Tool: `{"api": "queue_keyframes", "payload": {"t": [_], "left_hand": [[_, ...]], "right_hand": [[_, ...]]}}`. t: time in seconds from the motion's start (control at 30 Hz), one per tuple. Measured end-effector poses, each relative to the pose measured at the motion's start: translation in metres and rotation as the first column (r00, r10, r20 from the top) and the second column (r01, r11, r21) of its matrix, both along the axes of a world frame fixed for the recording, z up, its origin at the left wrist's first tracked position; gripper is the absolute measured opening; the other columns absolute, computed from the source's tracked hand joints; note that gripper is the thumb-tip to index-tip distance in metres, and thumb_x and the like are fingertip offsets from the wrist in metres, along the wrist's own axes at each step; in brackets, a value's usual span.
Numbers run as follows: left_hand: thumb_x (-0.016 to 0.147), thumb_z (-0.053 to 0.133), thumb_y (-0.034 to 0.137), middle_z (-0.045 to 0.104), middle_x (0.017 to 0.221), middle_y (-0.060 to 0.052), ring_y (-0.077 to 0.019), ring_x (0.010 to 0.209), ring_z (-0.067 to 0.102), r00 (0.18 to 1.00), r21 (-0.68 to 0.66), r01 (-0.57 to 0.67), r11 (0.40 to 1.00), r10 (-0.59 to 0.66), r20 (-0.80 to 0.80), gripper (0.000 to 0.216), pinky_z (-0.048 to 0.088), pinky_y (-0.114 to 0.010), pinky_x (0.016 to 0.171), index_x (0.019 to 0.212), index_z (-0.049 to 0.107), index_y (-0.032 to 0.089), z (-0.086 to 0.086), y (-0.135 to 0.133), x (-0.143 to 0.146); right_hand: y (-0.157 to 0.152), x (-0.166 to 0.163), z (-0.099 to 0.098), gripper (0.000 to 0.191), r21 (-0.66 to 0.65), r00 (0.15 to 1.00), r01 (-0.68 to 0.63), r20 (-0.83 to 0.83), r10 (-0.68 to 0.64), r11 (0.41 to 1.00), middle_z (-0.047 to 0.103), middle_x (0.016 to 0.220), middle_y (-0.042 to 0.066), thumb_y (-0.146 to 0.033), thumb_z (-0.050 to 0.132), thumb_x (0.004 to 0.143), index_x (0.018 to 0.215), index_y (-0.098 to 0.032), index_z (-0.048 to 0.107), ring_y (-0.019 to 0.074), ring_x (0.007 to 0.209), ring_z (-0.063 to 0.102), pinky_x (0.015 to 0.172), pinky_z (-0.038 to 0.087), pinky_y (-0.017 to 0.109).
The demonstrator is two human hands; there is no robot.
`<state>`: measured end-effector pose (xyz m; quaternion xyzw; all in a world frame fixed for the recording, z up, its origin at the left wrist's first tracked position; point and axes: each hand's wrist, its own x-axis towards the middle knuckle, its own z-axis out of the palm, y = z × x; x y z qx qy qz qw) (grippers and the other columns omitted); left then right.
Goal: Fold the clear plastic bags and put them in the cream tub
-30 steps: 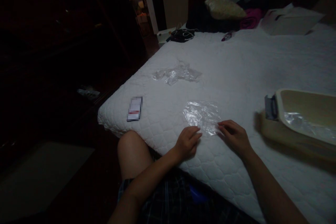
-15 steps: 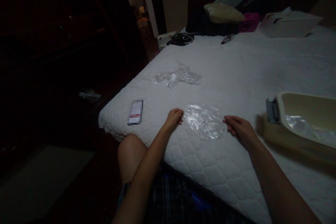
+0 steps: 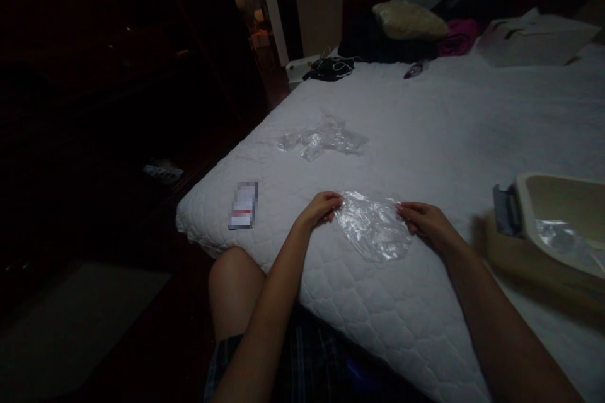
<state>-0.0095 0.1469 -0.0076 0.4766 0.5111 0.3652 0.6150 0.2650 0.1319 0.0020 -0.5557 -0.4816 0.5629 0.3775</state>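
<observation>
A crinkled clear plastic bag [image 3: 373,227] lies spread on the white quilted bed cover [image 3: 378,315]. My left hand [image 3: 324,206] pinches its upper left edge between thumb and fingers. At the upper right corner my right hand [image 3: 423,219] is closed on the same bag, so its top edge runs between the two hands. Farther up the bed lie more crumpled clear plastic bags [image 3: 321,138], apart from both hands.
On the right stands a beige plastic bin [image 3: 508,264] with a grey latch and clear plastic inside. A phone [image 3: 243,204] lies near the bed's left edge. A pillow [image 3: 410,20], magenta cloth [image 3: 458,38] and a white box [image 3: 534,41] are at the far end.
Both hands have come inward onto the upper edge of the bag; the right fingers now reach its corner. The view has shifted slightly, and the bin appears farther right.
</observation>
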Motion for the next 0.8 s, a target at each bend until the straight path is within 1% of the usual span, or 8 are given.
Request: {"api": "queue_keyframes", "payload": {"t": [0.2, 0.3, 0.4, 0.47, 0.57, 0.63, 0.7, 0.8], "left_hand": [[0.075, 0.061, 0.028, 0.059, 0.063, 0.003, -0.0014, 0.032, 0.040, 1.000, -0.019, 0.026, 0.999, -0.026, -0.008, 0.028, 0.024, -0.014, 0.032, 0.099, 0.058, 0.014, 0.000, 0.002, 0.000], [0.075, 0.062, 0.029, 0.060, 0.067, 0.002, -0.0013, 0.036, 0.041, 0.999, 0.048, -0.035, 0.998, 0.034, 0.016, 0.026, 0.026, -0.015, 0.034, 0.095, 0.060, 0.013, 0.000, 0.003, 0.007], [0.072, 0.064, 0.028, 0.059, 0.068, 0.002, -0.0012, 0.041, 0.040, 0.996, 0.095, -0.090, 0.991, 0.088, 0.028, 0.026, 0.028, -0.014, 0.036, 0.093, 0.062, 0.012, -0.002, 0.005, 0.015], [0.071, 0.065, 0.026, 0.057, 0.066, 0.002, -0.0016, 0.043, 0.039, 0.996, 0.105, -0.090, 0.990, 0.086, 0.039, 0.028, 0.028, -0.014, 0.038, 0.095, 0.063, 0.011, -0.006, 0.006, 0.017], [0.070, 0.066, 0.026, 0.056, 0.065, 0.002, -0.0025, 0.045, 0.040, 0.993, 0.120, -0.090, 0.989, 0.080, 0.085, 0.031, 0.029, -0.014, 0.039, 0.097, 0.064, 0.011, -0.011, 0.007, 0.015], [0.069, 0.066, 0.027, 0.058, 0.067, 0.001, -0.0031, 0.045, 0.042, 0.990, 0.104, -0.085, 0.991, 0.072, 0.121, 0.031, 0.030, -0.015, 0.039, 0.096, 0.065, 0.011, -0.012, 0.006, 0.013], [0.068, 0.067, 0.026, 0.059, 0.067, 0.000, -0.0033, 0.044, 0.043, 0.987, 0.073, -0.080, 0.994, 0.068, 0.147, 0.029, 0.030, -0.016, 0.039, 0.092, 0.065, 0.011, -0.011, 0.005, 0.011], [0.066, 0.067, 0.024, 0.056, 0.060, 0.003, -0.0026, 0.041, 0.041, 0.986, 0.042, -0.073, 0.996, 0.066, 0.154, 0.022, 0.028, -0.017, 0.039, 0.084, 0.065, 0.011, -0.006, 0.002, 0.012]], "right_hand": [[-0.001, 0.000, -0.005, 0.050, 0.022, 0.997, 0.077, -0.010, -0.076, 0.997, 0.057, 0.052, 0.000, -0.047, 0.075, 0.060, 0.095, -0.013, 0.063, 0.0077, 0.039, 0.043, 0.033, 0.024, 0.019], [0.000, -0.002, -0.008, 0.048, 0.036, 0.993, 0.115, 0.001, -0.115, 0.993, 0.061, 0.063, 0.003, -0.047, 0.076, 0.058, 0.092, -0.015, 0.065, 0.0086, 0.044, 0.049, 0.033, 0.028, 0.018], [0.001, -0.004, -0.010, 0.043, 0.097, 0.990, 0.137, 0.026, -0.140, 0.986, 0.064, 0.072, 0.004, -0.047, 0.076, 0.057, 0.087, -0.017, 0.067, 0.0083, 0.048, 0.050, 0.037, 0.035, 0.019], [0.001, -0.004, -0.011, 0.042, 0.118, 0.991, 0.133, 0.018, -0.136, 0.984, 0.062, 0.069, 0.002, -0.046, 0.076, 0.057, 0.087, -0.018, 0.068, 0.0077, 0.047, 0.048, 0.037, 0.036, 0.020], [0.000, -0.002, -0.012, 0.041, 0.117, 0.992, 0.129, -0.027, -0.127, 0.985, 0.060, 0.063, 0.000, -0.044, 0.077, 0.058, 0.089, -0.018, 0.068, 0.0066, 0.045, 0.045, 0.037, 0.032, 0.020], [-0.001, -0.001, -0.012, 0.040, 0.118, 0.991, 0.130, -0.055, -0.124, 0.984, 0.062, 0.066, 0.001, -0.043, 0.077, 0.057, 0.087, -0.018, 0.068, 0.0065, 0.045, 0.045, 0.038, 0.033, 0.020], [-0.002, 0.000, -0.013, 0.039, 0.124, 0.989, 0.136, -0.070, -0.128, 0.983, 0.063, 0.069, 0.002, -0.042, 0.078, 0.057, 0.085, -0.017, 0.068, 0.0069, 0.046, 0.045, 0.039, 0.033, 0.021], [-0.004, 0.001, -0.013, 0.036, 0.138, 0.990, 0.136, -0.048, -0.130, 0.981, 0.060, 0.061, 0.001, -0.041, 0.076, 0.057, 0.084, -0.017, 0.069, 0.0077, 0.045, 0.044, 0.038, 0.031, 0.021]]}}
